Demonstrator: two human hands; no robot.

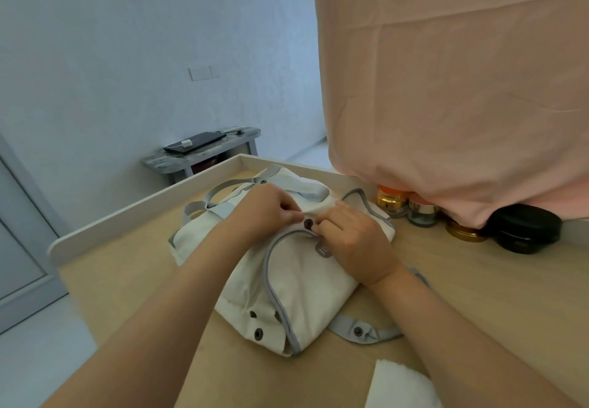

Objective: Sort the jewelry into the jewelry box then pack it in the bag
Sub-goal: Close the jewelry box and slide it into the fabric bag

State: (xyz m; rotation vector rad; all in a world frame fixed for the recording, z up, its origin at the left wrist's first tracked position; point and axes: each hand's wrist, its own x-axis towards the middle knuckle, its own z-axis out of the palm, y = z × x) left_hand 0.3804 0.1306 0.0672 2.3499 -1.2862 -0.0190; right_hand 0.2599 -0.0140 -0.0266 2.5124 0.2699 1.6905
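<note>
1. Head camera view, far left: a grey panelled door [19,248] stands against the pale wall, which carries a white rectangular switch plate [200,73].
2. A low grey marbled side table [197,155] stands by that wall, with a dark flat device [196,142] lying on its top.
3. Nearer, a light wooden table with a raised white rim [143,213] fills the lower part of the view.
4. A cream canvas bag with grey piping and grey handles [299,283] lies flat on the middle of this table, its flap folded over the front.
5. The left hand [264,210] rests on the bag's upper part, fingers curled, pinching the cream cloth just left of a dark round snap button [308,224].
6. The right hand [353,241] sits just right of the snap, fingers curled, pinching the grey-edged rim of the flap.
7. A grey strap with its own snap [363,332] lies on the table by the bag's near right corner.
8. A white crumpled tissue [398,385] shows at the bottom edge.
9. Behind the bag to the right stand a gold-lidded orange jar [390,198], a small glass jar [422,214] and a flat gold tin [463,232].
10. A black round case [526,229] sits just beside the tin.
11. A large pink cloth [462,88] hangs over the jars and the case.
</note>
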